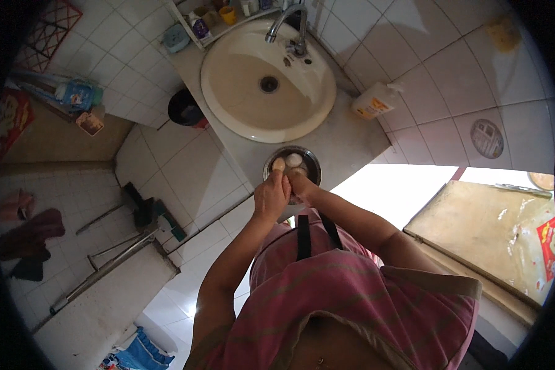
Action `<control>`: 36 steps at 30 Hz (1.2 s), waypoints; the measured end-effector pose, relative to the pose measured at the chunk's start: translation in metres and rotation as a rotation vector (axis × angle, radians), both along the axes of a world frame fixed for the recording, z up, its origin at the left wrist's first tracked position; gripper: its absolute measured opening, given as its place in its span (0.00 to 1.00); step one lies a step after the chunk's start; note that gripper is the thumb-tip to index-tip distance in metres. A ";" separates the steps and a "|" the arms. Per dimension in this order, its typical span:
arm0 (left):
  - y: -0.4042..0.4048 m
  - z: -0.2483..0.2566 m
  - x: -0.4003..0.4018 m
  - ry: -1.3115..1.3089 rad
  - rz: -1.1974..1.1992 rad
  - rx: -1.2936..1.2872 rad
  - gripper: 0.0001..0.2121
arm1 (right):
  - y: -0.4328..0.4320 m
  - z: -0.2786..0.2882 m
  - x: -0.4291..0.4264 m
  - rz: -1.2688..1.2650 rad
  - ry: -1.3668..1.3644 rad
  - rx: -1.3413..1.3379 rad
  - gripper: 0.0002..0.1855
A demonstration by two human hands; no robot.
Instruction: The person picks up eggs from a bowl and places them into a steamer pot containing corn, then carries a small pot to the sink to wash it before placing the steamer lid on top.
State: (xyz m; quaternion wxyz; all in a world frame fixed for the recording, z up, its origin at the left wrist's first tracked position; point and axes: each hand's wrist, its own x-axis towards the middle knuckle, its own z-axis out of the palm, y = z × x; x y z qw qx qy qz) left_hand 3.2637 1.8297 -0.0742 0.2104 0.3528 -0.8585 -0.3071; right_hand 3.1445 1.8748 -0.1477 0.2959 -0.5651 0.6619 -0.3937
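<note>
A round metal bowl [317, 162] sits at the near edge of the washbasin counter, with several eggs in it. A pale egg [294, 160] lies toward its far side, and a browner egg [279, 163] is beside it, at the fingertips of my left hand [273, 194]. My right hand [301, 185] reaches into the bowl over another pale egg, close against my left hand. The fingers overlap, so whether either hand grips an egg is hidden.
Beyond the bowl is a cream washbasin [240, 111] with a chrome faucet [298, 27]. A white pump bottle [375, 101] stands by the tiled wall. Left of the counter is a dark bucket [183, 108]; a small shelf [222, 30] holds cups.
</note>
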 end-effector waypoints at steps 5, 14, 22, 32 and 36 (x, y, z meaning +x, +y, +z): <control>-0.018 -0.023 0.017 0.067 0.091 1.224 0.17 | 0.015 0.074 0.004 -0.050 0.430 0.022 0.10; -0.007 -0.036 0.003 0.151 0.352 1.332 0.21 | 0.024 0.025 0.002 -0.138 0.010 -0.046 0.20; -0.002 -0.076 0.035 0.112 0.353 0.948 0.17 | 0.016 0.009 -0.001 -0.042 0.220 0.624 0.21; -0.006 -0.045 0.038 -0.029 0.274 0.890 0.14 | 0.018 -0.010 0.002 0.028 0.482 0.534 0.17; -0.002 -0.055 0.046 0.092 0.263 0.929 0.12 | 0.015 0.007 -0.006 -0.048 0.764 0.567 0.17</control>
